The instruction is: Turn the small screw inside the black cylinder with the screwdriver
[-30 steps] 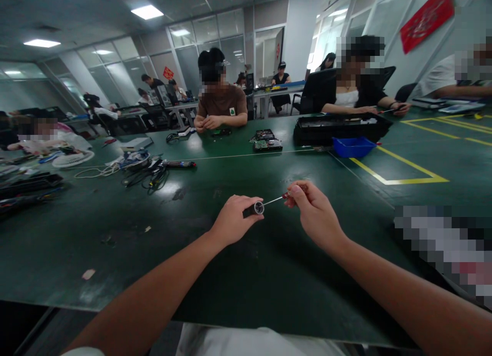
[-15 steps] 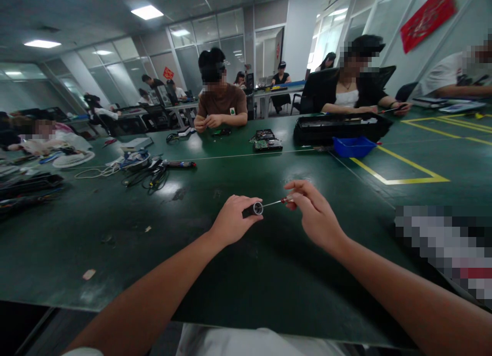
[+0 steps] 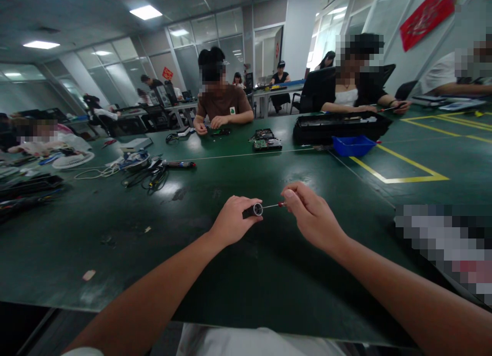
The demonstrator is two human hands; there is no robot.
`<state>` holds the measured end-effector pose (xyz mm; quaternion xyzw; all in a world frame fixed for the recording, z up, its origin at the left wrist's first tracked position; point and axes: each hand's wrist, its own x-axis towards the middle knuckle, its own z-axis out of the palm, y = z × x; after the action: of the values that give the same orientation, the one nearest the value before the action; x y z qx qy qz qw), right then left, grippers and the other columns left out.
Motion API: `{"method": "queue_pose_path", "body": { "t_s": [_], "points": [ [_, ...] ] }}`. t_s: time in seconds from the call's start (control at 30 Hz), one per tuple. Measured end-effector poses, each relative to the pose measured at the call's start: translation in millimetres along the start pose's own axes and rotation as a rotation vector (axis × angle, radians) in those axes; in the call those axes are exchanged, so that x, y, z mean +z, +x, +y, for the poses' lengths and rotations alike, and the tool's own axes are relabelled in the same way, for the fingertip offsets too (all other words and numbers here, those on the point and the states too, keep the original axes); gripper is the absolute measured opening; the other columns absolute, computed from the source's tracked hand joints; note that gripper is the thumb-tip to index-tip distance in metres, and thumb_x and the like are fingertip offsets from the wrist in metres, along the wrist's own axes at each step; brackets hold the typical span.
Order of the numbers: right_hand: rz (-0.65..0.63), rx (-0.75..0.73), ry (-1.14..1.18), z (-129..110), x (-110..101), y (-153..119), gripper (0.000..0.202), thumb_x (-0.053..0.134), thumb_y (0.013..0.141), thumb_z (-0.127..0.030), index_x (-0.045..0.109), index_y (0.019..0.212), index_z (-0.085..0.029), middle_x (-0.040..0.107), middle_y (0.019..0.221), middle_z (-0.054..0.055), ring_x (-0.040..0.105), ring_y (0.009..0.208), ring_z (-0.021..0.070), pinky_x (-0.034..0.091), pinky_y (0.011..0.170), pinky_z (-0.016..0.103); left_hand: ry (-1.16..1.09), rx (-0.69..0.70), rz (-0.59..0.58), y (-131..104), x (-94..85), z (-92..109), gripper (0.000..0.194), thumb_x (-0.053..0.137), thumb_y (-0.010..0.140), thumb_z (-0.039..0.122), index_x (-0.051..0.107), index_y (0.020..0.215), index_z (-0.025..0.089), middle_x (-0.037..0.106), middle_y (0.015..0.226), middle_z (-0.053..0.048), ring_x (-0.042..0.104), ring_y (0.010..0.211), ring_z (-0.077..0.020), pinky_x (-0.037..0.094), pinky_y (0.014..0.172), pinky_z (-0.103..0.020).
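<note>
Near the middle of the green table (image 3: 215, 192), my left hand (image 3: 232, 220) is closed around a short black cylinder (image 3: 251, 211) with a pale ring at its right end. Fingers and thumb of my right hand (image 3: 307, 207) pinch the red handle of a screwdriver (image 3: 282, 204). Its thin metal shaft points left, and the tip meets the ringed end of the cylinder. Whether the tip is inside the ring is too small to tell.
Cables (image 3: 151, 174) lie at the left. Circuit boards (image 3: 267, 142), a black housing (image 3: 340, 127) and a blue tray (image 3: 353, 145) stand beyond my hands. A person in brown (image 3: 226, 107) sits opposite. A blurred object (image 3: 442, 243) is at the right.
The fingers of my right hand have closed more tightly round the screwdriver handle, covering more of it. The person opposite has moved their hands apart and lower. My left hand stays put.
</note>
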<state>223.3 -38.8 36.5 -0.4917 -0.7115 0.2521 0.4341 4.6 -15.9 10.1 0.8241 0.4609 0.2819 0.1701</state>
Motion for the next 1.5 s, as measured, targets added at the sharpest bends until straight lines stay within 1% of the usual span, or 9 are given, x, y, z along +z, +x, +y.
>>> {"method": "queue_pose_path", "body": {
  "t_s": [0.17,0.23,0.37,0.47,0.83,1.03,1.2,1.4,1.5],
  "points": [
    [0.048,0.002,0.069,-4,2,0,0.017,0.051,0.095,-0.037,0.053,0.104,-0.023,0.063,0.081,0.002,0.059,0.070,0.0187,0.044,0.063,0.033,0.004,-0.008,0.029,0,-0.2,-2,0.038,0.074,0.084,0.029,0.067,0.122,0.027,0.071,0.110,-0.003,0.060,0.102,-0.0235,0.044,0.092,-0.039],
    [0.066,0.017,0.138,-1,4,3,0.018,0.054,0.093,-0.038,0.056,0.101,-0.022,0.064,0.083,0.003,0.061,0.074,0.0195,0.047,0.067,0.034,0.007,-0.003,0.038,0,-0.3,-2,0.039,0.075,0.084,0.029,0.067,0.122,0.026,0.071,0.111,-0.003,0.060,0.102,-0.0234,0.045,0.092,-0.039],
    [0.126,0.167,0.398,14,7,12,0.026,0.051,0.094,-0.045,0.060,0.088,-0.021,0.062,0.076,0.002,0.060,0.070,0.0177,0.048,0.068,0.034,0.039,0.080,0.025,1,-0.3,0,0.038,0.072,0.086,0.025,0.065,0.124,0.025,0.070,0.118,-0.004,0.060,0.109,-0.0232,0.039,0.103,-0.044],
    [0.199,0.269,0.510,26,9,18,0.025,0.053,0.093,-0.044,0.058,0.082,-0.022,0.058,0.071,0.000,0.055,0.063,0.0151,0.048,0.064,0.032,0.058,0.090,0.013,2,0.2,0,0.037,0.071,0.086,0.023,0.065,0.123,0.024,0.070,0.118,-0.004,0.060,0.109,-0.0231,0.040,0.102,-0.043],
    [0.141,0.111,0.352,21,10,11,0.025,0.052,0.096,-0.044,0.061,0.095,-0.021,0.063,0.081,0.002,0.061,0.074,0.0179,0.049,0.074,0.037,0.042,0.051,0.025,0,-1.0,1,0.040,0.072,0.086,0.031,0.064,0.126,0.024,0.070,0.112,-0.002,0.059,0.103,-0.0224,0.040,0.100,-0.041],
    [0.122,0.066,0.222,11,5,10,0.025,0.051,0.096,-0.043,0.062,0.093,-0.020,0.066,0.078,0.004,0.063,0.072,0.0188,0.049,0.069,0.034,0.036,0.025,0.019,1,-0.8,2,0.041,0.073,0.085,0.031,0.065,0.125,0.024,0.071,0.110,-0.003,0.059,0.100,-0.0231,0.040,0.099,-0.042],
    [0.116,0.070,0.001,4,-1,7,0.029,0.057,0.092,-0.047,0.066,0.089,-0.020,0.064,0.066,0.001,0.058,0.058,0.0170,0.043,0.056,0.031,0.032,0.007,0.009,1,-1.7,2,0.040,0.073,0.085,0.031,0.066,0.124,0.025,0.071,0.111,-0.002,0.059,0.101,-0.0230,0.040,0.099,-0.042],
    [0.044,-0.063,-0.018,6,1,6,0.015,0.054,0.093,-0.033,0.062,0.097,-0.021,0.069,0.083,0.003,0.065,0.073,0.0186,0.047,0.065,0.031,0.040,0.010,0.010,1,-0.4,-1,0.038,0.074,0.084,0.029,0.067,0.122,0.024,0.071,0.112,-0.002,0.059,0.102,-0.0231,0.040,0.098,-0.042],
    [0.036,-0.020,-0.093,5,1,6,0.024,0.052,0.095,-0.042,0.064,0.089,-0.022,0.064,0.069,0.000,0.059,0.061,0.0171,0.041,0.056,0.030,0.046,0.018,-0.002,1,0.5,-1,0.038,0.073,0.085,0.030,0.066,0.122,0.025,0.071,0.112,-0.002,0.059,0.102,-0.0235,0.040,0.099,-0.043]
  ]
}}
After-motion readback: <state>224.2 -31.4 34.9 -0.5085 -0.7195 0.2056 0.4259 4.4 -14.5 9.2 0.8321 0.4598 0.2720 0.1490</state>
